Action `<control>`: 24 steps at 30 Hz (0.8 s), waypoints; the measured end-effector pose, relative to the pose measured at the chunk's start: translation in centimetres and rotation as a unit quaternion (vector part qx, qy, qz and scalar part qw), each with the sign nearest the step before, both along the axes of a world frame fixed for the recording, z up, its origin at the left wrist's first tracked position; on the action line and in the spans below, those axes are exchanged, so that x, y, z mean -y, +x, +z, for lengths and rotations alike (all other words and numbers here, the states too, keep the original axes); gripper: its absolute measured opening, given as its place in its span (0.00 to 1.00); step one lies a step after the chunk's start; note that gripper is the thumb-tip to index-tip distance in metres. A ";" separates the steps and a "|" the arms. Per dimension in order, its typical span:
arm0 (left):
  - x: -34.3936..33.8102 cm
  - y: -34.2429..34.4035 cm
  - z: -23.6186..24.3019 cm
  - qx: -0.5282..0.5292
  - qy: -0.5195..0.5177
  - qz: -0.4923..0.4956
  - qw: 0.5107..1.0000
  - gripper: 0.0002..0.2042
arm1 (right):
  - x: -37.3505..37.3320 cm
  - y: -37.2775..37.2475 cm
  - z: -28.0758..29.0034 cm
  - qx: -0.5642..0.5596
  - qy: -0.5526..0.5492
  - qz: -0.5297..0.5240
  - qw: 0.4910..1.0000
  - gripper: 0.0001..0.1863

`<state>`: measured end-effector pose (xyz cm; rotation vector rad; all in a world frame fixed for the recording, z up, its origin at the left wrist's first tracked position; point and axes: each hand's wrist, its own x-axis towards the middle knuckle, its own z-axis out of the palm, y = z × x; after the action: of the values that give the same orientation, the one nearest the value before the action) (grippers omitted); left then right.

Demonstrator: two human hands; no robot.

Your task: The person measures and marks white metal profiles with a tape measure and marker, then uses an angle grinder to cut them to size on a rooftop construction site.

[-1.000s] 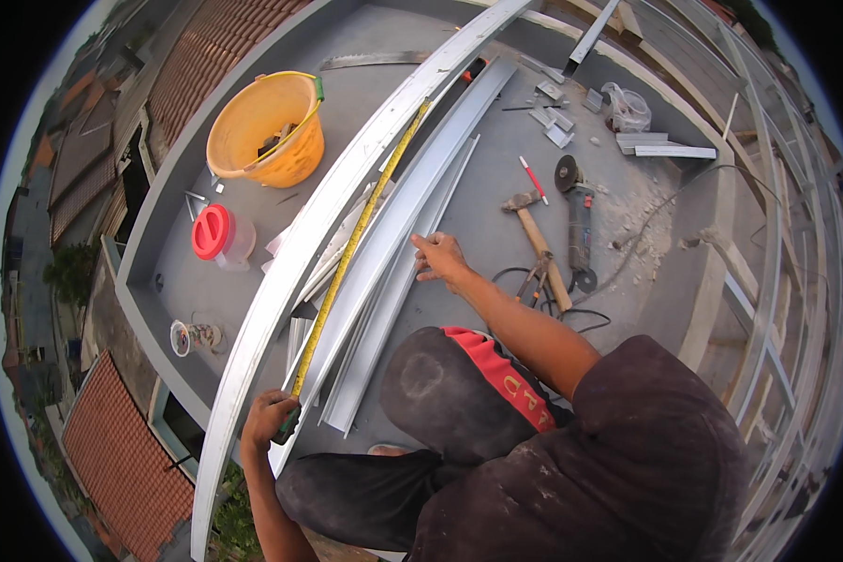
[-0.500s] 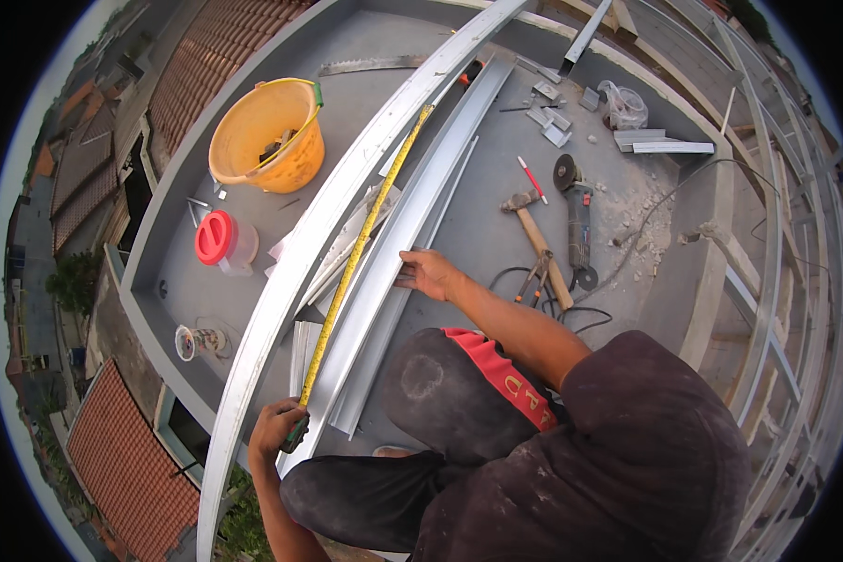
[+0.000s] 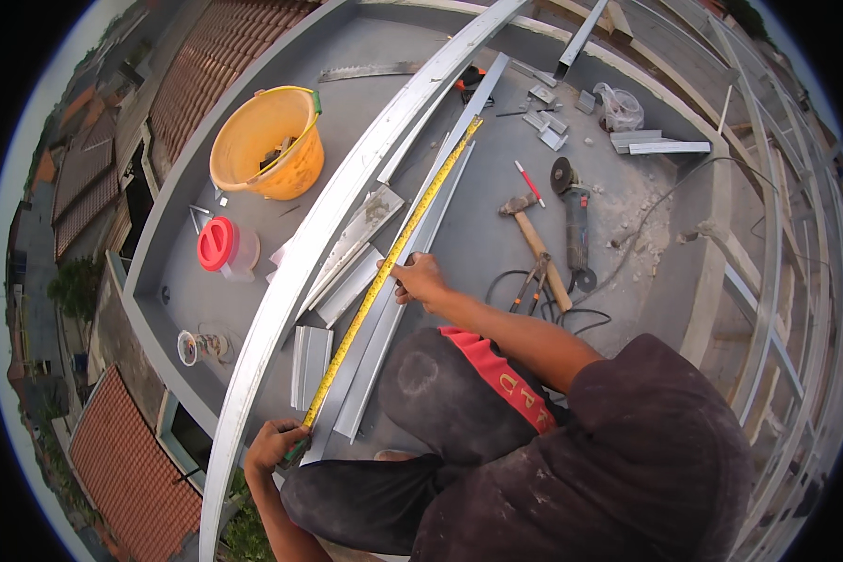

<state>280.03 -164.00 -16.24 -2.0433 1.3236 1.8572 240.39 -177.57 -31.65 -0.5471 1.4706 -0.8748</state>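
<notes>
My left hand (image 3: 276, 444) is closed on a green tape measure (image 3: 295, 451) at the lower left. Its yellow blade (image 3: 436, 183) stretches diagonally up along a silver metal channel (image 3: 487, 84). My right hand (image 3: 405, 279) grips that channel beside the blade at mid-length, with its thumb and fingers bent round the edge. Another channel (image 3: 356, 417) lies alongside on the right. A long white profile (image 3: 365, 140) crosses to the left, with shorter offcuts (image 3: 311, 365) between it and the channel.
Grey ledge with parapet (image 3: 173, 197). Left: yellow bucket (image 3: 267, 169), red-lidded container (image 3: 217, 245), clear cup (image 3: 197, 347). Right: hammer (image 3: 539, 244), pliers (image 3: 532, 286), red marker (image 3: 529, 183), angle grinder (image 3: 576, 234), cable, rubble, plastic bag (image 3: 618, 112), metal framing (image 3: 768, 281). Tiled roofs (image 3: 131, 440) beyond the edge.
The tape blade and channel have shifted right, showing more offcuts to the left. My right hand has come down and left onto the channel; my left hand moved slightly down and right with the tape.
</notes>
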 end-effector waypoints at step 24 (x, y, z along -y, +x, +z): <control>0.4 -2.1 1.3 0.198 -0.163 -0.107 0.961 0.18 | 0.0 0.2 2.2 -0.056 -0.171 0.017 0.983 0.19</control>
<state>277.88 -164.44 -14.93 -2.1553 1.7261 1.1244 240.54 -177.60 -29.48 -0.8863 1.4126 -1.0932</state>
